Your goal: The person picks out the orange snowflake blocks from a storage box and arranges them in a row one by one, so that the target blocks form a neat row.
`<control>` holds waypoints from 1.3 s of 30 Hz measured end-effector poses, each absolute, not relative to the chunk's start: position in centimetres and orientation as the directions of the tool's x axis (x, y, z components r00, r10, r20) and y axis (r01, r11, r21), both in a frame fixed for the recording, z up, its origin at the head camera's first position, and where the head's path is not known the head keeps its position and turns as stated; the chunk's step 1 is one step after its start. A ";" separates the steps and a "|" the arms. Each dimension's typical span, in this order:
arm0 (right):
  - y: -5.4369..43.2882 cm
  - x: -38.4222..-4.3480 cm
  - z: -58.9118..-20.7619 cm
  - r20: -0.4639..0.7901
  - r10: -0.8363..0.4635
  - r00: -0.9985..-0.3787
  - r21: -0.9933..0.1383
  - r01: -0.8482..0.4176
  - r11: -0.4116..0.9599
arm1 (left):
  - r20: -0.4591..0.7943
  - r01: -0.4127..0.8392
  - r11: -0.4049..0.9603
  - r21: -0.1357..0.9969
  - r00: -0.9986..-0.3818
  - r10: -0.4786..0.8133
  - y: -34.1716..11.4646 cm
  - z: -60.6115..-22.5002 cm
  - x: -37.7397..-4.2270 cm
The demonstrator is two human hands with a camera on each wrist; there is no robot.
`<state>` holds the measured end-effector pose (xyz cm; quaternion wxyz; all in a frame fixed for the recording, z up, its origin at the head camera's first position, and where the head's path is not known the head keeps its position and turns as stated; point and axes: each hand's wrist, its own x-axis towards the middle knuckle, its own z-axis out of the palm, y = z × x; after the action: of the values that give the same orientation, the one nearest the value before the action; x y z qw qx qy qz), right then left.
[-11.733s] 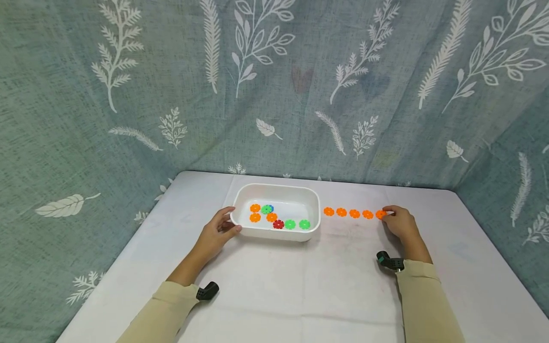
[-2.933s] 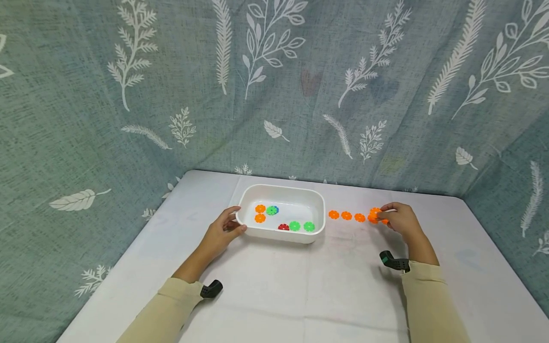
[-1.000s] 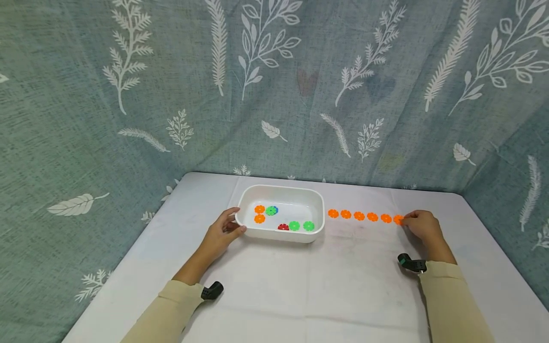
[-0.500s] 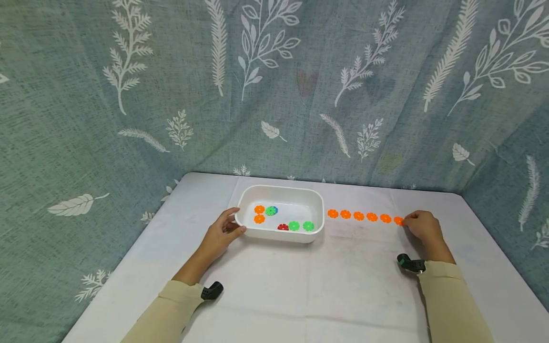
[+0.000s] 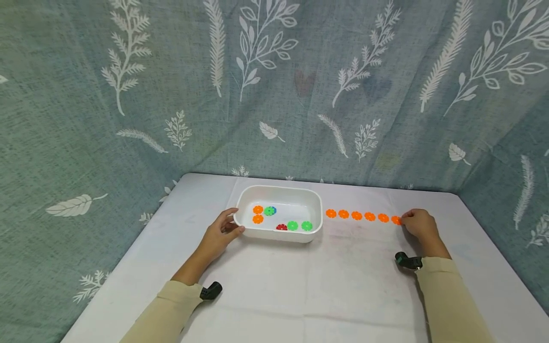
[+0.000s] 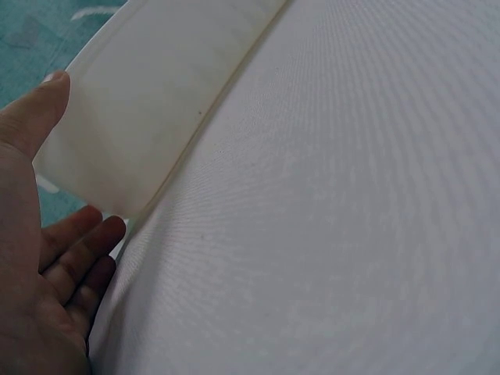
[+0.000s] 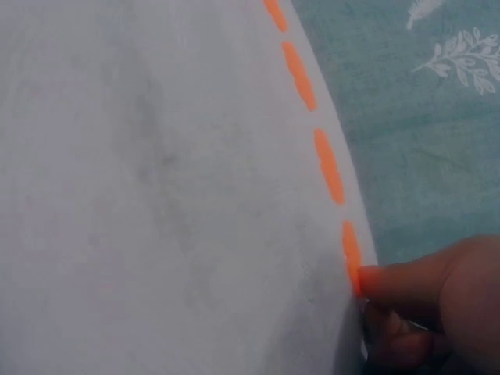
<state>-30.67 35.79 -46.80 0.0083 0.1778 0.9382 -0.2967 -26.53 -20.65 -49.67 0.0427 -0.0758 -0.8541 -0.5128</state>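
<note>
My left hand (image 5: pixel 216 238) holds the left end of a white plastic tub (image 5: pixel 274 234), thumb at the front rim and fingers around the corner. The left wrist view shows the thumb (image 6: pixel 48 105) against its wall. Inside lie orange (image 5: pixel 258 209), green (image 5: pixel 306 226) and red (image 5: pixel 281 227) notched building discs, and one green over blue. Right of the tub, several orange discs (image 5: pixel 357 216) lie flat in a spaced row. My right hand (image 5: pixel 422 226) pinches the last orange building disc (image 5: pixel 396 220) at its right edge; in the right wrist view the thumb (image 7: pixel 398 281) touches that disc.
A white cloth (image 5: pixel 343 286) covers the table, whose far edge meets a green leaf-patterned curtain (image 5: pixel 300 119). Black wrist cameras (image 5: pixel 211 290) sit at both cuffs.
Since the oldest frame, one orange disc has left the tub and the row is one disc longer at its right end. The right hand has moved right; the left hand stays on the tub.
</note>
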 end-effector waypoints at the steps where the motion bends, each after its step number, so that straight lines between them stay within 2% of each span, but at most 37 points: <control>1: 35.7 -30.6 -46.8 -0.125 0.324 -0.938 -0.550 0.337 0.764 | 0.150 0.173 0.459 0.871 -0.985 0.087 -20.7 -49.7 -26.5; 11: 34.7 -30.6 -46.8 -0.126 0.302 -0.945 -0.585 0.317 0.747 | 0.151 0.176 0.465 0.868 -0.984 0.090 -20.9 -50.1 -26.3; 18: 32.5 -30.7 -45.3 -0.135 0.201 -0.970 -0.632 0.241 0.736 | 0.156 0.181 0.457 0.871 -0.983 0.093 -21.0 -50.1 -26.3; 39: 20.3 -32.3 -41.1 -0.052 0.040 -0.998 -0.762 0.066 0.645 | 0.158 0.184 0.444 0.877 -0.983 0.095 -21.1 -50.1 -26.5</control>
<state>-32.29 20.32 -41.05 0.0154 0.0290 0.9067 -0.4205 -26.53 -21.11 -50.11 0.0428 -0.0823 -0.8487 -0.5207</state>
